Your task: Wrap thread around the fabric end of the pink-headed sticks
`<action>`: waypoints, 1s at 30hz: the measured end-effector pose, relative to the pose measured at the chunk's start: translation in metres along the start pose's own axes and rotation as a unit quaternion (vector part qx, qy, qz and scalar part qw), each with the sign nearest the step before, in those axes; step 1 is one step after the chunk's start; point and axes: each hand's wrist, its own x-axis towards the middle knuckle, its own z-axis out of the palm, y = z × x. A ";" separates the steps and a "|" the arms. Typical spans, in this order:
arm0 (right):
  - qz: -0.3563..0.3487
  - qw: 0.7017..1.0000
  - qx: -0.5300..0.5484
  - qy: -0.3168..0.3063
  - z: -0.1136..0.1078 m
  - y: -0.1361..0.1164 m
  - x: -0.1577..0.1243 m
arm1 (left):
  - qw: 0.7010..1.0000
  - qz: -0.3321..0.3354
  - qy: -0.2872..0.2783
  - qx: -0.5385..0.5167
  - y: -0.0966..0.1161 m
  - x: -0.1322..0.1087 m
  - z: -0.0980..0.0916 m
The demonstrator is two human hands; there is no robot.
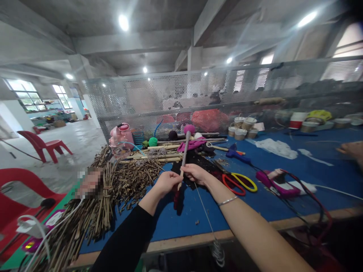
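Note:
My left hand (167, 182) and my right hand (195, 173) meet over the blue table (255, 211), both closed on the lower end of a thin stick (184, 153) that points away from me. A fuzzy pink ball (189, 129) caps the stick's far tip. A thin wire (207, 217) trails from my right hand down past the table's front edge. The left arm wears a black sleeve, the right wrist a silver bangle (227, 201). Dark red material (177, 196) hangs below my hands.
Bundles of dry twigs (113, 189) cover the table's left side. Red-and-yellow scissors (239, 181), a pink glue gun (276, 183), paper cups (244, 127), yarn balls (153, 141) and a pink bottle (121, 138) lie around. Perforated metal fencing (198, 94) stands behind. Red chairs (42, 145) sit left.

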 end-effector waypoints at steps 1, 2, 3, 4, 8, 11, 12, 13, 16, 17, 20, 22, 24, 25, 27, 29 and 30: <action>-0.002 1.000 0.025 -0.015 0.000 -0.002 -0.001 | 0.999 -0.004 -0.025 -0.036 0.002 -0.001 0.001; -0.004 0.998 0.048 -0.027 0.000 -0.004 -0.002 | 0.996 -0.007 -0.048 -0.073 0.004 -0.002 0.002; -0.007 0.997 0.064 -0.033 0.000 -0.005 -0.003 | 0.992 -0.014 -0.066 -0.104 0.005 -0.003 0.004; -0.010 0.997 0.071 -0.035 0.001 -0.005 -0.003 | 0.989 -0.024 -0.077 -0.126 0.006 -0.004 0.005; 0.000 1.000 0.011 0.013 0.005 0.001 0.002 | 0.996 -0.056 -0.047 -0.048 0.004 -0.005 0.007; 0.001 0.998 -0.037 0.053 0.007 0.006 0.005 | 0.998 -0.011 0.028 0.060 -0.001 -0.003 0.006; -0.002 0.998 -0.037 0.052 0.007 0.006 0.005 | 0.997 0.002 0.041 0.071 -0.001 -0.002 0.006; -0.004 0.999 -0.027 0.040 0.007 0.005 0.004 | 0.997 0.007 0.041 0.067 -0.001 -0.002 0.006; -0.008 0.999 0.028 -0.020 0.005 -0.002 0.000 | 0.997 -0.034 -0.022 -0.058 0.003 -0.002 0.006; -0.010 0.998 0.046 -0.042 0.004 -0.004 -0.002 | 0.992 -0.049 -0.038 -0.109 0.005 -0.003 0.007; -0.016 0.996 0.061 -0.068 0.001 -0.005 -0.004 | 0.976 -0.085 -0.057 -0.193 0.009 -0.004 0.008; -0.012 0.998 0.039 -0.054 0.000 -0.003 -0.003 | 0.978 -0.104 -0.065 -0.167 0.009 -0.005 0.008; -0.005 1.000 0.012 -0.024 -0.001 0.000 -0.001 | 0.989 -0.104 -0.053 -0.086 0.008 -0.006 0.006; -0.003 1.000 0.004 -0.010 -0.001 0.001 0.000 | 0.994 -0.097 -0.039 -0.041 0.008 -0.007 0.004; -0.006 1.000 0.000 0.008 -0.002 0.002 0.002 | 0.996 -0.086 -0.003 0.032 0.010 -0.011 0.000; -0.012 1.000 0.004 0.013 -0.002 0.001 0.002 | 0.992 -0.106 0.003 0.074 0.013 -0.018 -0.002; -0.015 1.000 0.005 0.015 -0.002 0.000 0.001 | 0.988 -0.128 -0.014 0.082 0.014 -0.022 -0.002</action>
